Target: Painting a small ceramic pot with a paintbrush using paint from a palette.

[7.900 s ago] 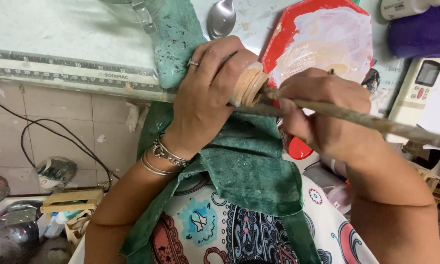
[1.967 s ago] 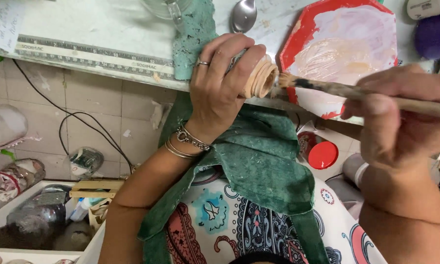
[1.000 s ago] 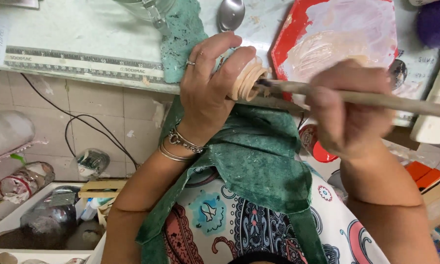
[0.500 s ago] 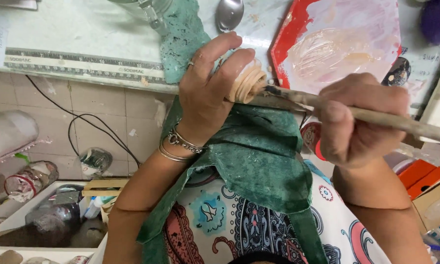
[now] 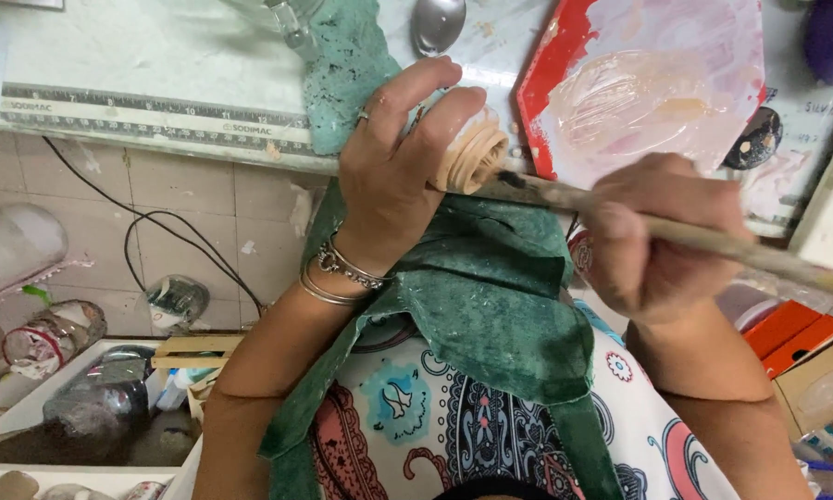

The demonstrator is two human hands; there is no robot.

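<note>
My left hand [image 5: 398, 162] grips a small pale ribbed jar [image 5: 474, 155], held sideways over the green cloth [image 5: 500, 306] on my lap. A ring and metal bracelets are on that hand and wrist. My right hand [image 5: 662, 241] holds a long paintbrush [image 5: 713, 243] by its handle. The dark brush tip touches the jar's ribbed end. A red-rimmed plate [image 5: 565, 56] smeared with pale paint lies on the table just beyond the jar.
A metal spoon [image 5: 437, 20] and more green cloth [image 5: 347, 65] lie on the table, whose edge carries a ruler strip [image 5: 139, 116]. Bottles and boxes [image 5: 93, 398] sit on the floor at left. Orange and cardboard boxes [image 5: 805, 361] are at right.
The brush keeps stroking against the jar's end while my right hand shifts left and right along the handle line. My left hand holds the jar in much the same place.
</note>
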